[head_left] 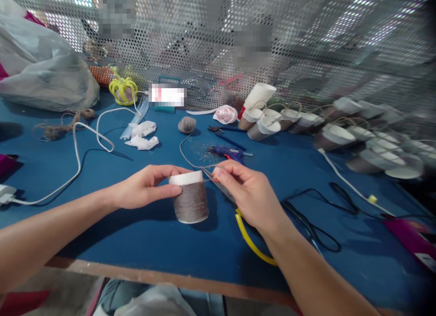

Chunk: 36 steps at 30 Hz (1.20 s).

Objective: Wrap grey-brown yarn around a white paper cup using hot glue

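My left hand grips a white paper cup near its upper band, thumb in front and fingers behind. Grey-brown yarn is wound round most of the cup's wall, and a white strip shows above it. Between the thumb and fingers of my right hand, just right of the cup, a strand of this yarn is pinched. The strand runs back to a small grey yarn ball. Under my right hand lie scissors with yellow handles, partly hidden.
Beyond my hands lie a blue glue gun, pliers and a pink ribbon rose. Several wrapped cups with handles stand at the right. A white cable crosses the left side. A plastic bag sits at the back left.
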Available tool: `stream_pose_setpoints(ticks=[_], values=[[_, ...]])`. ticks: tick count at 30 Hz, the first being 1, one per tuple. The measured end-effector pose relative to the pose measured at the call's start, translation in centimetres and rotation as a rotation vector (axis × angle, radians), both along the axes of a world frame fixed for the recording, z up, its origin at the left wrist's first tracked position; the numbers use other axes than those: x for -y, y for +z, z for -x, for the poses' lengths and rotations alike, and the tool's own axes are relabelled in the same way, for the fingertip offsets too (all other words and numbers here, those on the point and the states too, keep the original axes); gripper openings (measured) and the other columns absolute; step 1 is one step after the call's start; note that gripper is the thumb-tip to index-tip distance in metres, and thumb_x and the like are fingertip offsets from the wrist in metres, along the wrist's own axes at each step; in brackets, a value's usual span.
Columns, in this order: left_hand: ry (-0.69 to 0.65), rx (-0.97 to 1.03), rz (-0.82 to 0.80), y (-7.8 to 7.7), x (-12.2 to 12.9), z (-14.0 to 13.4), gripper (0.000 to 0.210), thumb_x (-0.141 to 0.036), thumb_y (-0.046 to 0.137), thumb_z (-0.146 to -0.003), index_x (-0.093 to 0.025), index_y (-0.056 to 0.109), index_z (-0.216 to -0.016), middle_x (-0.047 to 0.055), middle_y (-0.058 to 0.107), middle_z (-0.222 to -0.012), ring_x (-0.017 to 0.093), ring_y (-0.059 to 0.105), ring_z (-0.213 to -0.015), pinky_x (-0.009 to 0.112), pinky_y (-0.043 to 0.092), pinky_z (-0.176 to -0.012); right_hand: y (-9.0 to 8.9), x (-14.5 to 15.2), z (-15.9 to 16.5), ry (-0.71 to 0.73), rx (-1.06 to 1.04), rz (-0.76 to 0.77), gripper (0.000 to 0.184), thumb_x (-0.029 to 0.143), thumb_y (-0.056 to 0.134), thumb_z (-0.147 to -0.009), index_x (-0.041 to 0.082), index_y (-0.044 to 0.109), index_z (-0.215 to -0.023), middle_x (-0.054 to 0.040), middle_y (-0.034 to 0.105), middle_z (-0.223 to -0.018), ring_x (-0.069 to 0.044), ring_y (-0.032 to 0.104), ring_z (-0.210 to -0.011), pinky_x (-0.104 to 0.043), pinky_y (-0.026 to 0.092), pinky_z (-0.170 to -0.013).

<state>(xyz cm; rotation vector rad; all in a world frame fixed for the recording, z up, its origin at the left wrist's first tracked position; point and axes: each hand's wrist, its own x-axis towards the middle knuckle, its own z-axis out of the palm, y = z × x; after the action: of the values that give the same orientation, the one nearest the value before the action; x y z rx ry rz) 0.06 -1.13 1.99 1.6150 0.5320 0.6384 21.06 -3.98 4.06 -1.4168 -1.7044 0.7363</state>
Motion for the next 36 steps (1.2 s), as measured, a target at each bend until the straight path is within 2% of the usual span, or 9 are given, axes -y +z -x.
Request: stream_pose_setpoints(ticks=[5,23,28,32,36], values=[[-0.011,0.053,0.043,0.2,0.2,0.0,0.009,-0.018,0.052,-0.08,-0.011,0.057,-0.082,0.011,0.054,-0.12,0.021,0.051,-0.107,0.032,0.04,-0.091,-0.1,0.1,0.1,0.024,0.009,0.023,0.021,0.031,0.05,-0.079,0.018,0.056,-0.064,-0.0017,0.06,-0.074,-0.012,0.053,-0.067,-0.024,0.043,-0.062],[-0.056,0.131,0.171,0.1,0.3,0.2,0.005,-0.017,0.055,-0.078,-0.013,0.057,-0.077,0.008,0.059,-0.11,0.017,0.055,-0.098,0.029,0.041,-0.085,-0.9,0.1,0.6,0.104,-0.026,0.086,0.022,0.032,0.048,-0.081,0.018,0.054,-0.066,-0.0014,0.056,-0.073,-0.013,0.051,-0.071,-0.026,0.041,-0.068],[-0.064,0.166,0.195,0.2,0.4,0.1,0.008,-0.02,0.057,-0.076,-0.013,0.056,-0.074,0.009,0.059,-0.111,0.02,0.055,-0.1,0.032,0.041,-0.086,-1.4,0.3,0.9,0.062,-0.205,0.129,0.02,0.036,0.053,-0.078,0.019,0.049,-0.069,-0.0004,0.055,-0.075,-0.012,0.05,-0.07,-0.026,0.042,-0.068],[-0.09,0.153,0.186,0.4,0.4,0.1,0.009,-0.02,0.057,-0.076,-0.012,0.056,-0.073,0.01,0.058,-0.111,0.023,0.051,-0.107,0.035,0.039,-0.089,-1.7,0.6,1.3,0.103,-0.362,0.232,0.021,0.04,0.05,-0.079,0.019,0.049,-0.077,-0.0005,0.054,-0.078,-0.011,0.051,-0.072,-0.027,0.044,-0.069],[-0.119,0.158,0.163,0.4,0.3,0.1,0.009,-0.019,0.054,-0.078,-0.012,0.055,-0.073,0.01,0.057,-0.112,0.023,0.046,-0.113,0.036,0.036,-0.093,-2.1,0.7,1.7,0.15,-0.559,0.358,0.022,0.042,0.049,-0.08,0.02,0.044,-0.074,0.0017,0.053,-0.076,-0.009,0.048,-0.066,-0.023,0.044,-0.059]])
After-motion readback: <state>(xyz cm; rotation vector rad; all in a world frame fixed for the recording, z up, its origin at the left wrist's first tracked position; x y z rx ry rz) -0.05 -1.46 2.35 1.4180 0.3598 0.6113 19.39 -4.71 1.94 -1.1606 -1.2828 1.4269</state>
